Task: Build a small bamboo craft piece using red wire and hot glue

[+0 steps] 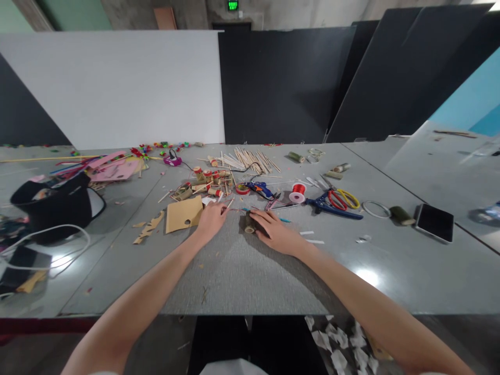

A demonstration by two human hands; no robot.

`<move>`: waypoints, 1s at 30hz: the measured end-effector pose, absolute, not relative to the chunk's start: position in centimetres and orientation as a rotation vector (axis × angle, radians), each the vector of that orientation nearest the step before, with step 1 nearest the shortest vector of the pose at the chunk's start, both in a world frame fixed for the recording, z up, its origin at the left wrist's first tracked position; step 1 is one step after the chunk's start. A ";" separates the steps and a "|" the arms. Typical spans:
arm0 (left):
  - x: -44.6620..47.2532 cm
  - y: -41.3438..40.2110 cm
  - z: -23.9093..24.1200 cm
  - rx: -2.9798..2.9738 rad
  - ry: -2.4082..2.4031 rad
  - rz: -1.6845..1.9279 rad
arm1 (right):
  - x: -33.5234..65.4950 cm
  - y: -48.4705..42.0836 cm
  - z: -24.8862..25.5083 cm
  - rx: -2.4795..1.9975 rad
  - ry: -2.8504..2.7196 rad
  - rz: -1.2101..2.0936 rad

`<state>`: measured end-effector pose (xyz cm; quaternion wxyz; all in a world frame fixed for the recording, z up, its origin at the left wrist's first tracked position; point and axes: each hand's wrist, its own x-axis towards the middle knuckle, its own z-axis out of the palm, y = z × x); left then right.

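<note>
My left hand point(211, 219) rests on the grey table point(242, 271) with its fingers pinched on a thin wooden stick point(230, 204) that points up and to the right. A cardboard piece point(183, 214) lies just left of it. My right hand point(273, 230) lies flat on the table, fingers curled round a short bamboo tube point(250, 223). A thin red thread point(240, 210) runs between the two hands.
Behind the hands lie bamboo pieces with red bands point(207, 182), a bundle of sticks point(250, 159), a blue glue gun point(261, 188), a red thread spool point(297, 193), scissors point(336, 202) and a phone point(434, 222). A black bag point(54, 205) stands at left.
</note>
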<state>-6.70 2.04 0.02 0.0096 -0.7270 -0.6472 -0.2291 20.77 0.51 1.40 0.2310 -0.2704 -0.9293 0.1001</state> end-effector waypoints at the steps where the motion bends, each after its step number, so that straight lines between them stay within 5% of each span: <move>1: -6.7 2.1 0.1 -2.270 -2.023 -0.712 | 20.8 0.5 1.4 -0.744 -2.556 0.278; 16: -7.5 2.0 -1.0 -2.235 -2.084 -0.636 | 20.8 0.5 1.5 -0.750 -2.566 0.275; 30: -7.8 2.8 -1.2 -2.159 -2.174 -0.967 | 20.8 0.5 1.5 -0.748 -2.559 0.273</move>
